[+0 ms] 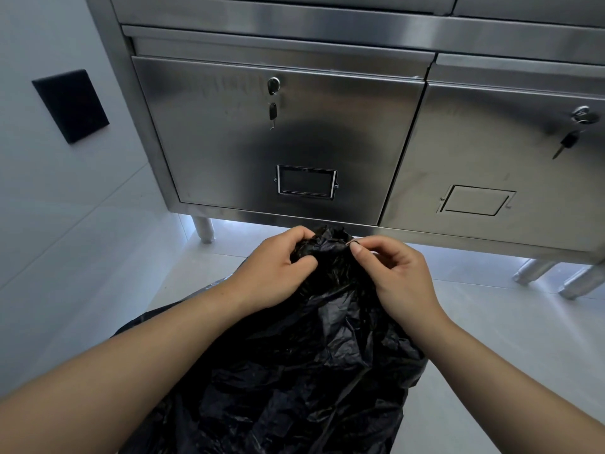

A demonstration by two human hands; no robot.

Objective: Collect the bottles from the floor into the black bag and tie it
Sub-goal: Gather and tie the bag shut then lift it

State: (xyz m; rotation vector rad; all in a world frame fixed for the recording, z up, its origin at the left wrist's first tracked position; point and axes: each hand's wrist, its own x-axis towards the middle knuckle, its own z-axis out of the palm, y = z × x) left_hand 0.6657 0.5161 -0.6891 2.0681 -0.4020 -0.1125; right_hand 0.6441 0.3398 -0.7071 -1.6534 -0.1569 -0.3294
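The black bag (294, 371) stands upright, neck pointing up, gripped by left hand (275, 273), pinched by right hand (397, 276).

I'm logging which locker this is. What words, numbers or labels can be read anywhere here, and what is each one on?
No readable text anywhere in the picture.
The left door's label holder: dark window, no writing shows.
The right door's label frame: bare metal, blank.
The black wall plate: no marking.
The black bag: no print shows.
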